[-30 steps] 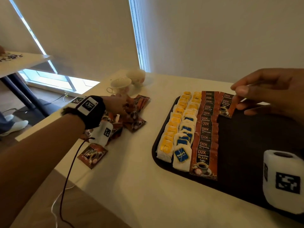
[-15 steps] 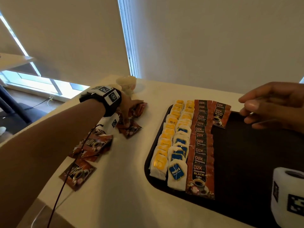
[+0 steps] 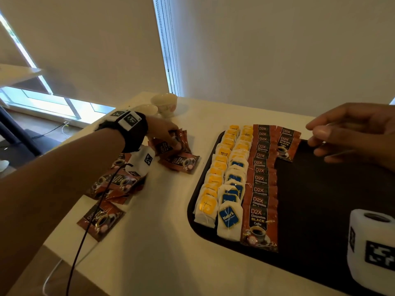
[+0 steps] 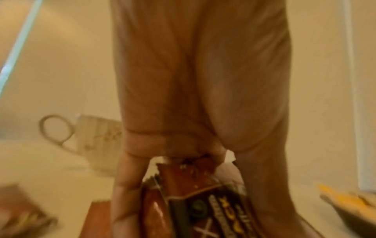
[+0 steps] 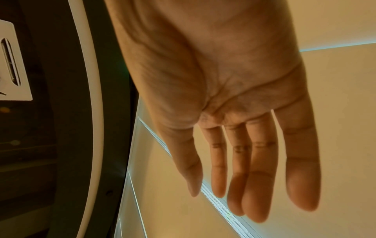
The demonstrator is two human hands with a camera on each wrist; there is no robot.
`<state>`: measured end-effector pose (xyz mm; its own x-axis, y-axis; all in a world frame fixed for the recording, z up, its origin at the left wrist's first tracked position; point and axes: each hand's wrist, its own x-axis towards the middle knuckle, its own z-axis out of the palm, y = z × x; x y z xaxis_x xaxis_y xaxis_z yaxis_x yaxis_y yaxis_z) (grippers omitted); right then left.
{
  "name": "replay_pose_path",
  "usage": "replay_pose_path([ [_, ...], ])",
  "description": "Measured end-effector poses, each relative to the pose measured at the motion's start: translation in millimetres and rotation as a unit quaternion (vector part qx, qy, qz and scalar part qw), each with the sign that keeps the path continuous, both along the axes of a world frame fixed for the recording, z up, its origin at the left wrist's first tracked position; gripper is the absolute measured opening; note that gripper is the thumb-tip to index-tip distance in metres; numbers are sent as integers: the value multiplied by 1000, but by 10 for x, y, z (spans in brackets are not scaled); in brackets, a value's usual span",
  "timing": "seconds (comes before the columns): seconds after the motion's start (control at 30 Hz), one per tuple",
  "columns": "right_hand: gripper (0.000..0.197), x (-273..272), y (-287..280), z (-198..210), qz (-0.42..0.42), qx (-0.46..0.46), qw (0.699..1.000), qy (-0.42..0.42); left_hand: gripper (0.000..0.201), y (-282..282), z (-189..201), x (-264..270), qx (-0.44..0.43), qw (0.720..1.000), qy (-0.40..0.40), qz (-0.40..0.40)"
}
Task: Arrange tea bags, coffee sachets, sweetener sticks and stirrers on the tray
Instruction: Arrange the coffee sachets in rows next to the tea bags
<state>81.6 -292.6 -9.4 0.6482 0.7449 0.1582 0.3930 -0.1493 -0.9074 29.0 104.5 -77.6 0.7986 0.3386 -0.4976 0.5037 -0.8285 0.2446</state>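
Left hand (image 3: 162,133) reaching to ten o'clock, pinching one coffee sachet (image 4: 195,198) off the loose pile (image 3: 119,180) on the tabletop (image 3: 154,242). Right hand (image 3: 354,133) slack and holding nothing, hovering at two o'clock over the tray (image 3: 333,206). Tea bags (image 3: 226,189) and more sachets (image 3: 259,189) lined along the tray's nine o'clock side.

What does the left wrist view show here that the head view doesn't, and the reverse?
Left wrist only: the fingers curled round a coffee sachet, and the cup's handle. Head only: the tray with rows of tea bags and sachets, the loose sachets on the table, the right hand empty above the tray. Both: the left hand at the sachets, beside the cup.
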Motion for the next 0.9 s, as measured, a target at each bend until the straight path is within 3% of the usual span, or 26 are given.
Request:
replay_pose_path([
  [0.2,76,19,19,1,8,-8,1000,-3,36,95,204,-159,12,986,-165,-21],
  [0.3,73,-23,73,-10,2,-5,1000,-11,31,-49,447,-223,-59,954,-292,-9],
  [0.37,58,-64,152,0,-14,6,1000,-13,37,-286,617,-259,-140,924,-356,-11],
  [0.47,24,-128,330,28,-69,43,997,-1,41,-767,801,-253,-234,896,-371,-63],
  [0.63,45,-105,567,73,-112,6,993,-40,28,-1449,868,-75,-276,868,-389,-136],
  [0.8,37,18,475,55,-110,5,994,-18,32,-1713,715,17,-318,851,-386,-162],
  [0.9,30,96,397,-25,-116,9,993,9,43,-1717,603,52,-326,858,-364,-156],
])
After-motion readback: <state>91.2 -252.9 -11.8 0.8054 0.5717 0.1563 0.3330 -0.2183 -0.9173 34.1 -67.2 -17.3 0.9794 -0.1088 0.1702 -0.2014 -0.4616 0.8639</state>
